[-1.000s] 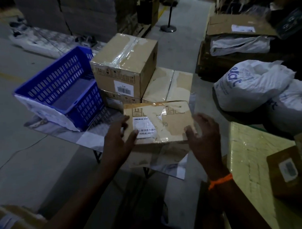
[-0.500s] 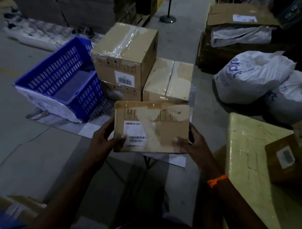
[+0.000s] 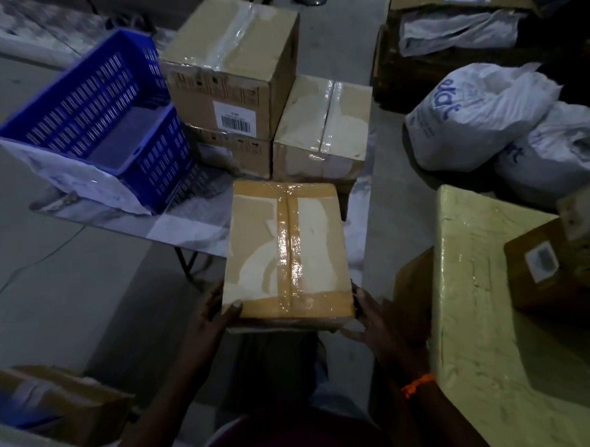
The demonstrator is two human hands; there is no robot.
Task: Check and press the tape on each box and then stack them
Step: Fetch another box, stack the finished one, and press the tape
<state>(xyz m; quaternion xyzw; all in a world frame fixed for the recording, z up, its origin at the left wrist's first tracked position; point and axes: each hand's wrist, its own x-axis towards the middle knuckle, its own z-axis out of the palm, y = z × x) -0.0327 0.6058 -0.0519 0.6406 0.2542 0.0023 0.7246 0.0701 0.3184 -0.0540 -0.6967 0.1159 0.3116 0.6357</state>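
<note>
Hands low at six o'clock, both gripping one cardboard box. Left hand at the near left corner, thumb laid over the top edge, other fingers hidden below. Right hand cupped round the near right corner, fingers tucked under and mostly out of sight, orange wristband on that wrist. Cardboard box held flat, top face up, long side running toward twelve o'clock, far end over the near edge of the table; touching it or not, impossible to tell. Glossy tape down the middle seam and across both ends, pale torn patches on either side. Farther out at twelve o'clock, on the table, a taped box with a shiny centre strip; just beside it at eleven o'clock, a tall box with a barcode label, stacked on a lower box. Blue basket at ten o'clock, tilted, touching the stack. White sacks on the floor at two o'clock. Large yellow-wrapped parcel at four o'clock, a small labelled carton resting on it. Open carton at eight o'clock, dim and blurred.
</note>
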